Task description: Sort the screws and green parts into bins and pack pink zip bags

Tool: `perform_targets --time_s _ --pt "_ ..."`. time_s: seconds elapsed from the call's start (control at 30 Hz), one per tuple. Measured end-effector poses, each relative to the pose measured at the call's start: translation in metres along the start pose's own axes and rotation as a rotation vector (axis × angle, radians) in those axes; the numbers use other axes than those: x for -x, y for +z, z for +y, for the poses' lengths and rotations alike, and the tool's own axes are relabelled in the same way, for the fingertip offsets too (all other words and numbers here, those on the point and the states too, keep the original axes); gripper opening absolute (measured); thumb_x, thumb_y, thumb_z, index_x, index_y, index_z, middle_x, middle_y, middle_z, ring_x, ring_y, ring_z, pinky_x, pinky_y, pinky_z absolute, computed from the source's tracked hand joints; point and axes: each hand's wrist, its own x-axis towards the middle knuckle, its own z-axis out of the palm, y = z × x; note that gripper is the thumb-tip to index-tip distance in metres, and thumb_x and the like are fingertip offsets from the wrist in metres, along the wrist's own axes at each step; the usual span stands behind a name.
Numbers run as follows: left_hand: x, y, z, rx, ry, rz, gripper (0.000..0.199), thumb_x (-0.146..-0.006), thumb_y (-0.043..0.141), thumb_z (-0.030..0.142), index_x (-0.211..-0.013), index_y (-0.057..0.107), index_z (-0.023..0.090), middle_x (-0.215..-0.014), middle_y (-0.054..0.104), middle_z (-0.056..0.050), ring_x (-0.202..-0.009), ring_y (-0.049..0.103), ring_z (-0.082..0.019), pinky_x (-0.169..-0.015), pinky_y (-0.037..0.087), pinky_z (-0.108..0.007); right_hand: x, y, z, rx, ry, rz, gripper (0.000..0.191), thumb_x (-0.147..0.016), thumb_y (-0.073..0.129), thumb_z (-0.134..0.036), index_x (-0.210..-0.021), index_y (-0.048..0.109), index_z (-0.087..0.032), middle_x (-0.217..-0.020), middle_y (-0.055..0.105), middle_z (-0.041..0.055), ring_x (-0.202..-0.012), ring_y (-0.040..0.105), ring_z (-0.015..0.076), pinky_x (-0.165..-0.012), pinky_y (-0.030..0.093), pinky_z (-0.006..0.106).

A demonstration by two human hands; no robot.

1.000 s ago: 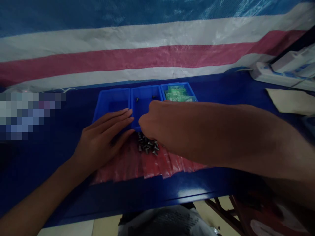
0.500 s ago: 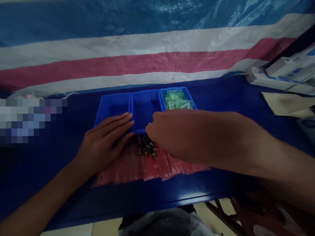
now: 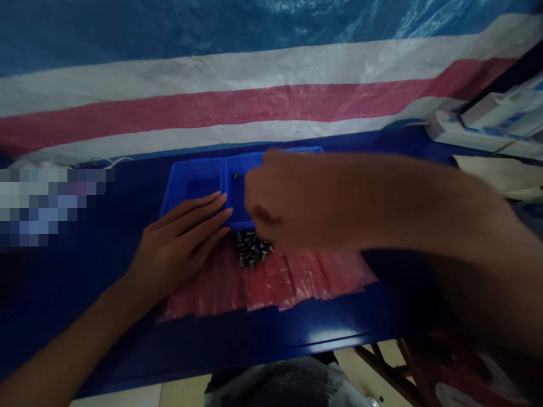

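Observation:
My left hand lies flat with its fingers stretched out, the fingertips at the near edges of the left blue bin and the middle blue bin. Over the middle bin hangs my right hand, bent at the wrist; its fingers are hidden behind its back. A small dark screw shows inside the middle bin. Just in front of that bin, a heap of dark screws rests on a row of red plastic bags. My right hand and forearm cover most of the right bin.
A blue table carries everything. A striped tarp hangs behind it. At the right are a white power strip and a sheet of brown paper. A wooden stool stands below the table's front edge.
My right hand has moved up and away from the screw heap, over the middle bin, covering the right bin and its green bags. The left hand has stayed in place.

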Motion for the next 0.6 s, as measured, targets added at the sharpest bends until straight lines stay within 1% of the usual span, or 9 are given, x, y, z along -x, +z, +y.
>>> perform_targets --time_s 0.03,0.1,0.17,0.23,0.33,0.4,0.43,0.53,0.6 --pt "0.000 0.000 0.000 -0.020 0.005 -0.011 0.033 -0.108 0.068 0.016 -0.141 0.070 0.024 -0.140 0.079 -0.006 -0.128 0.078 -0.025 -0.110 0.070 -0.041 -0.005 -0.001 0.009 0.076 0.061 0.060 0.023 -0.102 0.052 -0.015 -0.103 0.073 -0.023 -0.071 0.068 0.0004 -0.071 0.068 0.0201 -0.065 0.043 0.032" --pt "0.000 0.000 -0.001 -0.039 0.007 -0.047 0.036 -0.107 0.071 0.016 -0.142 0.070 0.023 -0.141 0.079 -0.007 -0.130 0.078 -0.026 -0.111 0.070 -0.042 -0.018 0.005 0.024 0.135 0.161 0.074 0.027 -0.102 0.047 -0.009 -0.107 0.072 -0.017 -0.087 0.075 0.0092 -0.091 0.075 0.0273 -0.083 0.049 0.036" --pt "0.001 -0.001 -0.001 -0.043 0.005 -0.058 0.037 -0.106 0.072 0.015 -0.142 0.070 0.024 -0.141 0.079 -0.006 -0.131 0.077 -0.026 -0.111 0.070 -0.042 -0.032 0.020 0.033 0.130 0.207 0.049 0.033 -0.098 0.044 -0.002 -0.115 0.071 -0.011 -0.109 0.077 0.0189 -0.108 0.076 0.0337 -0.087 0.053 0.040" --pt "0.002 -0.002 -0.001 -0.035 0.000 -0.055 0.036 -0.106 0.073 0.016 -0.141 0.070 0.023 -0.140 0.079 -0.007 -0.132 0.077 -0.025 -0.112 0.070 -0.042 -0.044 0.039 0.035 0.107 0.198 0.031 0.041 -0.097 0.041 0.000 -0.127 0.069 -0.008 -0.125 0.075 0.0237 -0.115 0.076 0.0336 -0.091 0.055 0.040" --pt "0.002 -0.002 0.000 -0.017 -0.010 -0.042 0.034 -0.106 0.074 0.017 -0.139 0.071 0.023 -0.139 0.080 -0.007 -0.133 0.076 -0.023 -0.112 0.069 -0.042 -0.054 0.056 0.033 0.070 0.149 -0.007 0.045 -0.095 0.044 0.000 -0.131 0.070 -0.009 -0.139 0.072 0.0230 -0.125 0.073 0.0305 -0.101 0.056 0.037" --pt "0.002 -0.002 0.001 -0.014 -0.015 -0.041 0.034 -0.106 0.074 0.018 -0.139 0.071 0.023 -0.138 0.080 -0.006 -0.132 0.076 -0.023 -0.112 0.069 -0.042 -0.055 0.056 0.032 0.058 0.126 -0.022 0.044 -0.092 0.049 -0.001 -0.129 0.072 -0.010 -0.140 0.073 0.0225 -0.129 0.071 0.0307 -0.106 0.055 0.036" --pt "0.002 -0.002 0.001 -0.013 -0.017 -0.045 0.033 -0.106 0.074 0.018 -0.138 0.071 0.022 -0.138 0.080 -0.006 -0.132 0.076 -0.022 -0.112 0.069 -0.042 -0.054 0.054 0.032 0.055 0.112 -0.030 0.041 -0.091 0.051 -0.001 -0.124 0.074 -0.011 -0.135 0.076 0.0209 -0.126 0.072 0.0303 -0.104 0.056 0.036" --pt "0.001 -0.001 0.001 0.003 -0.024 -0.045 0.035 -0.105 0.075 0.017 -0.139 0.070 0.023 -0.138 0.080 -0.007 -0.132 0.076 -0.023 -0.109 0.071 -0.044 -0.048 0.043 0.034 0.056 0.072 -0.024 0.033 -0.090 0.049 -0.003 -0.102 0.077 -0.016 -0.114 0.083 0.0112 -0.110 0.077 0.0246 -0.093 0.057 0.032" --pt "0.001 -0.001 0.000 0.027 -0.024 -0.036 0.040 -0.104 0.076 0.016 -0.142 0.069 0.026 -0.138 0.080 -0.006 -0.131 0.077 -0.024 -0.107 0.072 -0.047 -0.044 0.038 0.034 0.084 0.079 0.022 0.035 -0.092 0.042 -0.004 -0.098 0.075 -0.013 -0.119 0.082 0.0108 -0.115 0.077 0.0243 -0.096 0.056 0.033"
